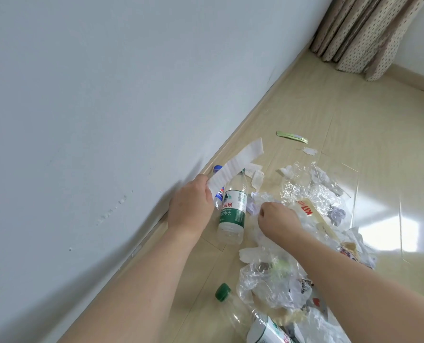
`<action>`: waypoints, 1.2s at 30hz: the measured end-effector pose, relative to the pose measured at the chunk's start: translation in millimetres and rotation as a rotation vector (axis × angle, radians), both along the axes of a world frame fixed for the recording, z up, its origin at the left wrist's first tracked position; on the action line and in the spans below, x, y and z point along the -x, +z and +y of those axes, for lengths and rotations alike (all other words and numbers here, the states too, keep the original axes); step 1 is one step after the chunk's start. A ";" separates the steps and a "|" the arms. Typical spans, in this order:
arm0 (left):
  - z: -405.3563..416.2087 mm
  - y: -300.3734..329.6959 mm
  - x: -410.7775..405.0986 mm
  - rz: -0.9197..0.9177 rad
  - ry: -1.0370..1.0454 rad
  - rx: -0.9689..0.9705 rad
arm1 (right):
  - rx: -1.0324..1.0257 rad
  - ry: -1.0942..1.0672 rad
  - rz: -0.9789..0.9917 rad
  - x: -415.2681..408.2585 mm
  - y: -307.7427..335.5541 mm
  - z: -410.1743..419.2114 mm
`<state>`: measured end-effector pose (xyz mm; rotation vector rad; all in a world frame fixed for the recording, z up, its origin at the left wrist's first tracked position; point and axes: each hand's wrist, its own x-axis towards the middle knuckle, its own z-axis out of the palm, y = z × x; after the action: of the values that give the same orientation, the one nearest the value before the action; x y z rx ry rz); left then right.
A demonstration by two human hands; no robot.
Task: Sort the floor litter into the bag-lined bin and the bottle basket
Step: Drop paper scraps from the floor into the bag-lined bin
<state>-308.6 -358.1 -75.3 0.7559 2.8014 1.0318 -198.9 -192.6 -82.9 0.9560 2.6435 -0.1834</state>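
My left hand (191, 204) pinches a white paper strip (233, 167), which sticks up and away from it. My right hand (277, 217) is curled, fingers pressed down into crumpled paper (258, 201). A green-label bottle (232, 211) lies on the floor (379, 144) between my hands. Clear wrap (305, 186) lies just past my right hand.

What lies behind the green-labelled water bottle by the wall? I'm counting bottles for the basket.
Behind the green-labelled water bottle lies a blue-capped bottle; the left hand and paper strip hide most of it.
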 end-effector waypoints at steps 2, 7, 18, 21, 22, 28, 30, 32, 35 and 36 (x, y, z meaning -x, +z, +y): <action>-0.2 1.4 1.2 -0.009 -0.005 0.006 | 0.024 -0.026 0.053 -6.2 6.4 2.0; 5.6 7.4 -0.4 -0.086 0.011 -0.034 | 0.118 -0.126 0.246 -20.4 38.4 5.7; 49.6 67.0 -62.1 -0.126 -0.123 -0.138 | 0.435 -0.553 0.751 -94.1 140.8 31.4; 72.3 91.6 -92.7 -0.100 -0.178 -0.167 | 0.439 -0.615 0.838 -142.1 169.2 43.3; 84.6 103.0 -111.0 -0.087 -0.222 -0.173 | 0.419 -0.633 0.863 -167.6 180.6 50.9; 167.3 167.1 -234.1 -0.055 -0.504 -0.145 | 0.219 -0.750 0.920 -322.3 237.0 108.4; 193.3 183.6 -280.1 -0.068 -0.590 -0.152 | 0.134 -0.788 0.912 -374.9 248.4 130.9; 218.1 195.5 -329.9 -0.084 -0.672 -0.149 | 0.079 -0.836 0.927 -430.2 254.4 150.7; 254.9 211.0 -414.1 -0.112 -0.786 -0.110 | 0.035 -0.950 0.946 -522.3 251.4 175.3; 265.0 215.1 -438.9 -0.127 -0.821 -0.085 | 0.032 -0.993 0.944 -548.8 246.9 181.1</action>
<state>130.3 -93.1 139.8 1.5798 1.9976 0.9647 349.9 -11.5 164.0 2.5762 2.4960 -1.1176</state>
